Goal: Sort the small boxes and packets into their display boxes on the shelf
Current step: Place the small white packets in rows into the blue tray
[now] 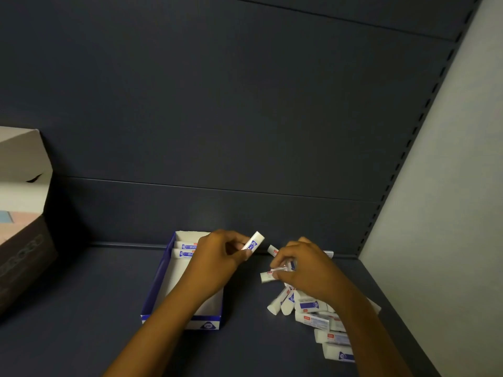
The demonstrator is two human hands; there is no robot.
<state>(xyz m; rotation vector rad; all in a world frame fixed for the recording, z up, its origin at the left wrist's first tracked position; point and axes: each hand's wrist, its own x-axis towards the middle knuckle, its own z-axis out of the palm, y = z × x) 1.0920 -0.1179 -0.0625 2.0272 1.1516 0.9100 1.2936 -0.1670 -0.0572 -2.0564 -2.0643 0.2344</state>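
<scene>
left hand [220, 257]: pinches one small box [253, 241] above the display box [160, 276] | right hand [304, 270]: grips another small packet [269, 276] | pile of boxes [318, 314]: right of display box, on shelf [81, 308]

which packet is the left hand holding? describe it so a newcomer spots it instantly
Start at the blue-and-white display box on the dark shelf. Above its right rim, the left hand pinches one small white packet. Unlike the loose pile, it is lifted clear of the shelf.
</scene>
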